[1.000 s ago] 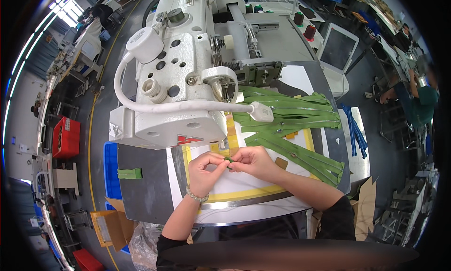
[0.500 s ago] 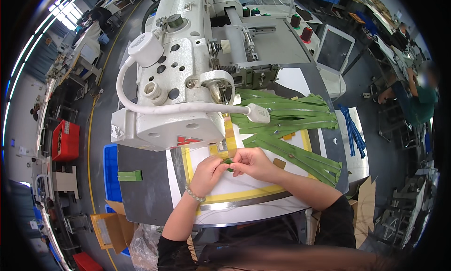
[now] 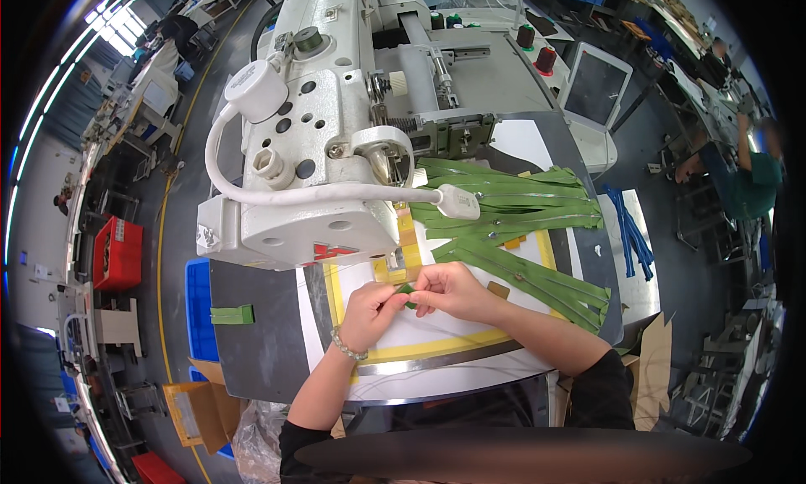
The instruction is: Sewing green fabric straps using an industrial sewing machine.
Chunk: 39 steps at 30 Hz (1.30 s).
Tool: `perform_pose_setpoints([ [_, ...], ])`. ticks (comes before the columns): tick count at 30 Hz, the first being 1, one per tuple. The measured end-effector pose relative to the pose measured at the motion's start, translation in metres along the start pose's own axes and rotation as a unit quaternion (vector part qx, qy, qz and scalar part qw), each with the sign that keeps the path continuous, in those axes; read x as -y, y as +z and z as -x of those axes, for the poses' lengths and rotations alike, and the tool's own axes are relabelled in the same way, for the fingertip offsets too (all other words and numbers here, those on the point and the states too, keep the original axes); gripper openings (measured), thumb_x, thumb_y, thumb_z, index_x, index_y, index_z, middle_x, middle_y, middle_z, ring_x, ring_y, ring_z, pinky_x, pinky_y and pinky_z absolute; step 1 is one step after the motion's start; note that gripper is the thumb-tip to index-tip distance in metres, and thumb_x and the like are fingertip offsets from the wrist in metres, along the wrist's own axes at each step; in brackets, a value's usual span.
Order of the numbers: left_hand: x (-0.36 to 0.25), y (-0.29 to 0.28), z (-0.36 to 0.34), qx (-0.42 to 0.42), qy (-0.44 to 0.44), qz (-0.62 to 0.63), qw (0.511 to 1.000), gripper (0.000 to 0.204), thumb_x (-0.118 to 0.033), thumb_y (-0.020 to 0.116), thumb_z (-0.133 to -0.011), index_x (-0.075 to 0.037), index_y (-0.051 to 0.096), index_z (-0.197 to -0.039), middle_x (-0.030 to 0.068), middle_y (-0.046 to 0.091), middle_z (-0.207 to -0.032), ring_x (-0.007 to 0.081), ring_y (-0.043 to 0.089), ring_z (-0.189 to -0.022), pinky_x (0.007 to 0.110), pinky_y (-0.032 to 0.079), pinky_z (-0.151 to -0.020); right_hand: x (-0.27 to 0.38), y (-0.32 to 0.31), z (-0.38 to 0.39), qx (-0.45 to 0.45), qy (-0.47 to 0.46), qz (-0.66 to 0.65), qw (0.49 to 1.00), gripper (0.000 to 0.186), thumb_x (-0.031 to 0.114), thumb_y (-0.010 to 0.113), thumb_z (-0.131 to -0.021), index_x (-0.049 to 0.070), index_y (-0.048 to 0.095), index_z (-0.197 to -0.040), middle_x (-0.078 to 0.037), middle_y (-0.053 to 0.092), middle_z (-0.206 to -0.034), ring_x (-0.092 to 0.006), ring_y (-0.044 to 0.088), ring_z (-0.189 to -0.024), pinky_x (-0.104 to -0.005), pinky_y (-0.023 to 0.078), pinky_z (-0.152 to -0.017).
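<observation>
My left hand and my right hand meet over a white work surface marked with yellow tape. Together they pinch a small green strip piece, mostly hidden by the fingers. Just beyond the hands is the front of a large white sewing machine, with a yellow guide below its needle area. To the right of my right hand lies a pile of long green strips, fanned across the table.
A loose green piece lies on the dark table at the left, next to a blue bin. Blue strips lie at the right. A tablet stands behind the machine. Another person works at far right. Red crate at far left.
Both hands stay together on the small green piece near the machine's front; the fingers shift only slightly. The green pile has not moved.
</observation>
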<state>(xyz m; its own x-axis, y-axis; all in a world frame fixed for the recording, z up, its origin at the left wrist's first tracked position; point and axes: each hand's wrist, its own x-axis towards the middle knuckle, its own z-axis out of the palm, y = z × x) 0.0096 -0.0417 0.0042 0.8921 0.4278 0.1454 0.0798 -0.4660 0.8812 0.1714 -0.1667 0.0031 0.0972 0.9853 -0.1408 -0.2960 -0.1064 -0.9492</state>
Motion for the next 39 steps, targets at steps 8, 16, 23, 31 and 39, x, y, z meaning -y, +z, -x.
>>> perform_pose_setpoints([
  [8,-0.002,0.003,0.001,0.003,0.035,-0.031,0.999,0.026,-0.015,0.061,-0.088,-0.003,0.055,-0.066,0.0091,0.049,-0.057,0.0241,0.045,-0.055,0.035,0.036,-0.054,-0.007,-0.002,0.001,0.022,-0.01,0.006,1.0,0.012,0.008,0.064,-0.089,-0.001,0.059,-0.083,-0.004,0.064,-0.077,-0.0091,0.065,-0.067,-0.0209,0.052,-0.06],
  [16,-0.003,0.003,0.0,0.019,0.041,-0.055,0.997,0.023,-0.012,0.06,-0.087,-0.003,0.055,-0.066,0.0089,0.049,-0.058,0.0248,0.045,-0.054,0.035,0.036,-0.055,-0.003,-0.002,0.003,0.021,-0.025,0.073,0.997,0.014,0.008,0.067,-0.086,0.0,0.06,-0.079,-0.002,0.063,-0.069,-0.0066,0.062,-0.064,-0.021,0.048,-0.057],
  [23,-0.011,0.002,-0.004,0.113,0.156,-0.119,0.974,0.022,-0.016,0.064,-0.084,-0.007,0.056,-0.065,0.0072,0.049,-0.058,0.026,0.047,-0.055,0.035,0.035,-0.057,0.018,-0.013,0.008,0.077,-0.014,0.299,0.951,0.017,0.01,0.07,-0.081,-0.001,0.061,-0.073,-0.004,0.062,-0.063,-0.0076,0.062,-0.062,-0.0241,0.044,-0.054],
  [31,0.001,-0.001,-0.005,0.12,0.128,-0.131,0.976,0.019,-0.019,0.062,-0.086,-0.007,0.057,-0.072,0.0077,0.051,-0.064,0.0266,0.049,-0.064,0.035,0.035,-0.063,0.002,-0.02,0.009,0.064,0.009,0.073,0.995,0.012,0.01,0.068,-0.085,0.001,0.063,-0.079,-0.003,0.066,-0.07,-0.0075,0.065,-0.067,-0.0222,0.048,-0.057],
  [39,0.002,0.0,-0.002,0.112,0.108,-0.112,0.981,0.021,-0.016,0.058,-0.088,-0.006,0.053,-0.071,0.0091,0.05,-0.066,0.0276,0.048,-0.066,0.037,0.034,-0.065,0.001,-0.014,0.008,0.035,-0.004,0.034,0.999,0.011,0.01,0.067,-0.088,0.001,0.064,-0.082,-0.003,0.067,-0.076,-0.0086,0.067,-0.071,-0.0196,0.05,-0.059],
])
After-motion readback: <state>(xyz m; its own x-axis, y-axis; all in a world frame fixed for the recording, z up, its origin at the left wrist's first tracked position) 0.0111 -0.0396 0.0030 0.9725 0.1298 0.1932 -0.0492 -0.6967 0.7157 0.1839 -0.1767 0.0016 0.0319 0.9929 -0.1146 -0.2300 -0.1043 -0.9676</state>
